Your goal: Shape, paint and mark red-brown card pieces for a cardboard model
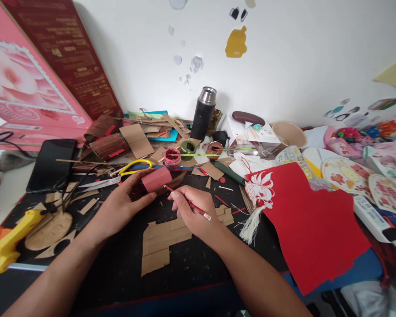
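Note:
My left hand [127, 204] is closed around a small pinkish-red cardboard piece [156, 178], thumb along its near edge. A brownish strip shows along the piece's lower right side; its underside is hidden. In my right hand [193, 207] is a red-and-black pencil [198, 210], pinched close to its point, white eraser end toward me. The pencil's point is near the right lower edge of the cardboard piece; whether they touch I cannot tell. Below my hands lies a cut sheet of brown cardboard [158, 242] on the black table top [198, 277].
Yellow-handled scissors [135, 167] lie beyond my left hand. Open paint jars, one red [172, 159], one green [189, 149], stand near a black flask [203, 114]. Left are a yellow glue gun [11, 242] and a phone [53, 163]; right is red paper [317, 229].

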Motion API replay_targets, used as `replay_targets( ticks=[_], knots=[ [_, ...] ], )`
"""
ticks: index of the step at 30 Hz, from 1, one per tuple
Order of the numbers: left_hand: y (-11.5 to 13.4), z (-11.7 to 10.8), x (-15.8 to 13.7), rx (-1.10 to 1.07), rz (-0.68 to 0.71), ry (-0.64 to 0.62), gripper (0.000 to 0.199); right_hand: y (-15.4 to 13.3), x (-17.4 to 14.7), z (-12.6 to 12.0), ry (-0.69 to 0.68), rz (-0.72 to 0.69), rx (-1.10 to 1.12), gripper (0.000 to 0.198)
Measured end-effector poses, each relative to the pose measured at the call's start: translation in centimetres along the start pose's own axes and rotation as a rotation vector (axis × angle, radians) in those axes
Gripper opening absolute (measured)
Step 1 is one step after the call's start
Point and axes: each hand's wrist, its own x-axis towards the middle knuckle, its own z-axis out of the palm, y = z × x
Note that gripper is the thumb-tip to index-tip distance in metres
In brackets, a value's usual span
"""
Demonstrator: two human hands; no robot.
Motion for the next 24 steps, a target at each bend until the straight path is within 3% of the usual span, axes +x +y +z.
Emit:
replay_targets(
  ticks=[24],
  knots=[
    [0.20, -0.09, -0.02, 0.043, -0.009, 0.002, 0.082, 0.10, -0.11, -0.07, -0.025, -0.017, -0.078, 0.039]
  ],
)
